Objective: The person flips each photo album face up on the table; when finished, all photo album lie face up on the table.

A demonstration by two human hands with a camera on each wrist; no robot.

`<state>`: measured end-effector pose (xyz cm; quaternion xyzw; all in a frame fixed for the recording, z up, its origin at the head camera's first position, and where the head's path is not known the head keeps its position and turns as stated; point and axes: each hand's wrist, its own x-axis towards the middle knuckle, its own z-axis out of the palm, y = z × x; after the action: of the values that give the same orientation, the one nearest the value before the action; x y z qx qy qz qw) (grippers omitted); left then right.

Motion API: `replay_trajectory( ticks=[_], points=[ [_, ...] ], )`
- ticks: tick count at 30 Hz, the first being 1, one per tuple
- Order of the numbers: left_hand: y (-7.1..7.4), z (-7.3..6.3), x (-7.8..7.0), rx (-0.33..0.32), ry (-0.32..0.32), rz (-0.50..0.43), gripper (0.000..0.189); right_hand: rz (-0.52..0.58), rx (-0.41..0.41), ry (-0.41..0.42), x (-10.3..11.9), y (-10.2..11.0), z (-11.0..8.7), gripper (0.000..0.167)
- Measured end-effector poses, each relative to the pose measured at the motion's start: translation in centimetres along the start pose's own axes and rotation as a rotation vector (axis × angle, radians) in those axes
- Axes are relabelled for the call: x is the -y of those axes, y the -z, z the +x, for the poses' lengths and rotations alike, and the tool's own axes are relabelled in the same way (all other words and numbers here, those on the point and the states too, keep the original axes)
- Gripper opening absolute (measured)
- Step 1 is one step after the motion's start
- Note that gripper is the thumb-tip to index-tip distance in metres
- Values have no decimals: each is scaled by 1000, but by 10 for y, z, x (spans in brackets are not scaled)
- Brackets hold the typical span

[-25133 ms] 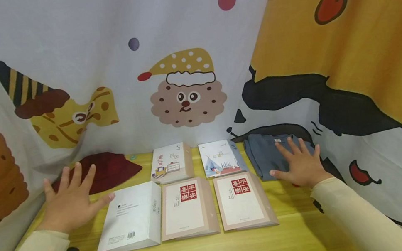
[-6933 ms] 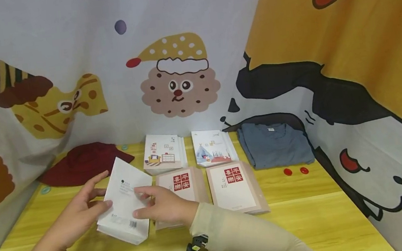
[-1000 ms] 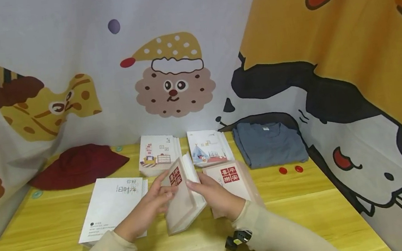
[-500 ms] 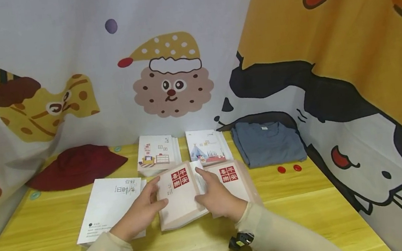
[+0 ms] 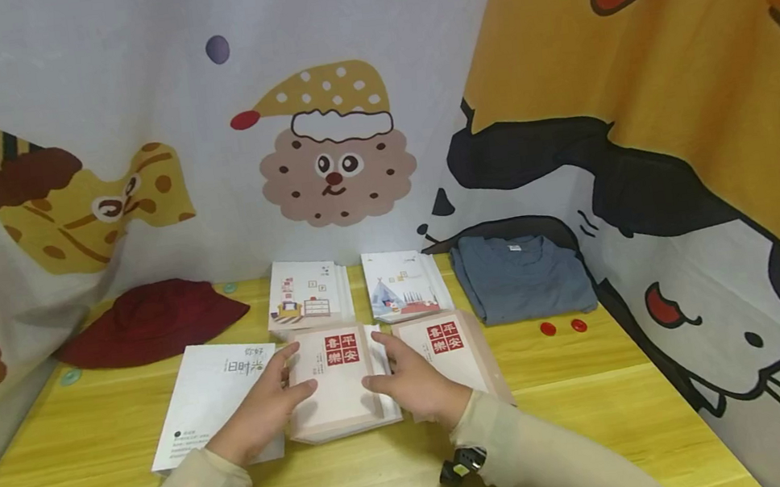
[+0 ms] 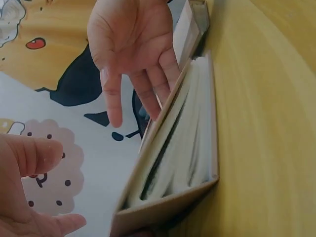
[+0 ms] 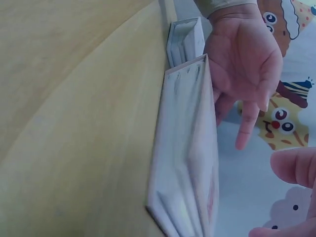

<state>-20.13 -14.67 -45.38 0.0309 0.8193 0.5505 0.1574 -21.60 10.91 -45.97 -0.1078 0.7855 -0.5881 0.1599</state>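
A beige book [image 5: 330, 381] with a red square of characters on its cover lies on the yellow table [image 5: 597, 380]. My left hand [image 5: 260, 410] is at its left side and my right hand [image 5: 417, 378] at its right. In both wrist views the fingers are extended and loosely spread around the book, not gripping it. The book's cover stands slightly lifted over its pages [image 6: 173, 143]. A white book [image 5: 212, 403] lies beside my left hand, and a second beige book [image 5: 447, 350] is partly hidden behind my right hand.
Two white illustrated books [image 5: 308, 290] lie at the back. A dark red bucket hat [image 5: 151, 321] is at back left, a folded blue-grey shirt [image 5: 521, 276] at back right. Red discs [image 5: 548, 329] lie before the shirt. A printed curtain [image 5: 156, 61] hangs behind.
The beige book, held tilted between both hands a second ago, has come down flat and slightly left; both hands have loosened. Since earlier, the white book has been set down showing a different side.
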Motion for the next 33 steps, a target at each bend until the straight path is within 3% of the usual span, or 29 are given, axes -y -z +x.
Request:
replay_trajectory(
  ticks=[6, 14, 17, 23, 27, 33],
  points=[
    [3, -2, -8, -36, -20, 4, 80, -48, -38, 38, 7, 13, -3, 80],
    [-9, -8, -26, -134, -167, -12, 65, -181, -171, 76, 11, 53, -14, 71],
    [-22, -5, -30, -106, -205, -49, 62, -239, -212, 74, 6, 74, -20, 70],
    [-50, 5, -32, -17, -237, -117, 61, -290, -250, -46, -7, 106, -33, 79],
    [-68, 10, -38, 44, -215, -180, 61, -332, -248, -82, -15, 120, -41, 81],
    [-96, 17, -45, 160, -130, -257, 70, -367, -233, -167, -19, 128, -50, 85]
  ],
)
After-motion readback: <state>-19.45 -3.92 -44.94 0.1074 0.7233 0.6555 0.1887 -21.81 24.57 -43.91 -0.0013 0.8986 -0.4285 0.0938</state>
